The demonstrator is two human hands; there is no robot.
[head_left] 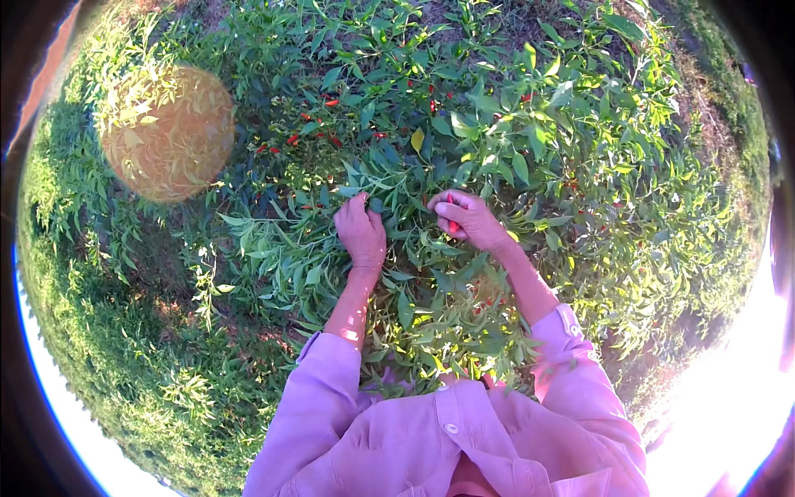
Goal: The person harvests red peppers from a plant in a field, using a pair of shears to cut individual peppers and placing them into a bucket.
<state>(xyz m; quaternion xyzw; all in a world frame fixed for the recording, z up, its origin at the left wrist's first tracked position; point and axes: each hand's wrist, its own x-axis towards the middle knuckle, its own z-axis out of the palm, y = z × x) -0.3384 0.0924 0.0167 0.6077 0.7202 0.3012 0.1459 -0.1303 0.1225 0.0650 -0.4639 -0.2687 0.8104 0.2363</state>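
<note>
In front of me grows a dense chili pepper plant (404, 248) with narrow green leaves. My right hand (475, 220), palm side turned inward, is curled around red chili peppers (453, 217); at least one shows between thumb and fingers. To its left, my left hand (361, 233) is closed on leafy growth of the plant, back of the hand up. Leaves cover its fingertips, so the exact stem it grips is hidden. Ripe red chilies (293, 139) hang among the leaves beyond my left hand. Another red chili (433, 107) shows farther out, beyond both hands.
More leafy chili plants (596, 136) spread ahead and to the right. Green growth (93, 348) fills the left side. One yellow leaf (417, 140) stands out beyond the hands. Foliage (447, 354) reaches up against my shirt (397, 441). Bright glare washes out the lower right.
</note>
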